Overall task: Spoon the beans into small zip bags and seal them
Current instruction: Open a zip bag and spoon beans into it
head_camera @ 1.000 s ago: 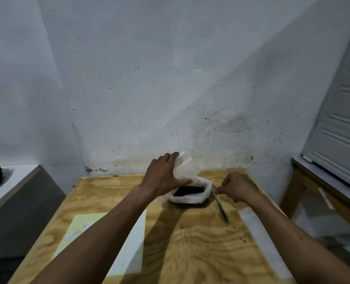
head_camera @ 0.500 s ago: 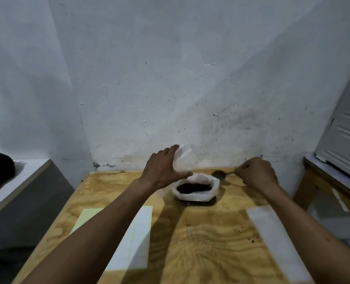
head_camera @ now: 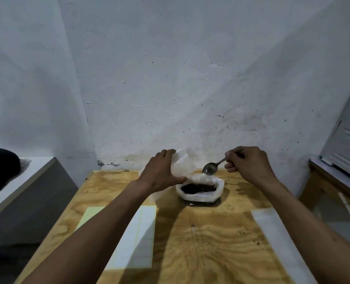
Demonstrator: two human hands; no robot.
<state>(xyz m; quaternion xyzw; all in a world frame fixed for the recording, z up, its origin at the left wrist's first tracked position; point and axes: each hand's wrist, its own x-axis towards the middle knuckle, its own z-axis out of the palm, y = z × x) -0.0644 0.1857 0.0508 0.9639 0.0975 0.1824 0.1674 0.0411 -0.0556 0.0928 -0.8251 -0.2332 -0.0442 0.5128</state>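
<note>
At the far end of the table (head_camera: 200, 253), the left hand (head_camera: 159, 175) holds a light, floppy zip bag (head_camera: 183, 162) best pinched at its rim, while the right hand (head_camera: 249, 162) grips a stiff spoon (head_camera: 211, 168) above the beans (head_camera: 198, 187).

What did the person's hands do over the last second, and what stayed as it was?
The right hand, which held the spoon low beside the bag of beans with its tip on the table, swung it up; the empty bowl now hovers over the far rim of the bag. The left hand kept holding the small zip bag upright beside the beans. The bag of beans and the label sheets did not move.
</note>
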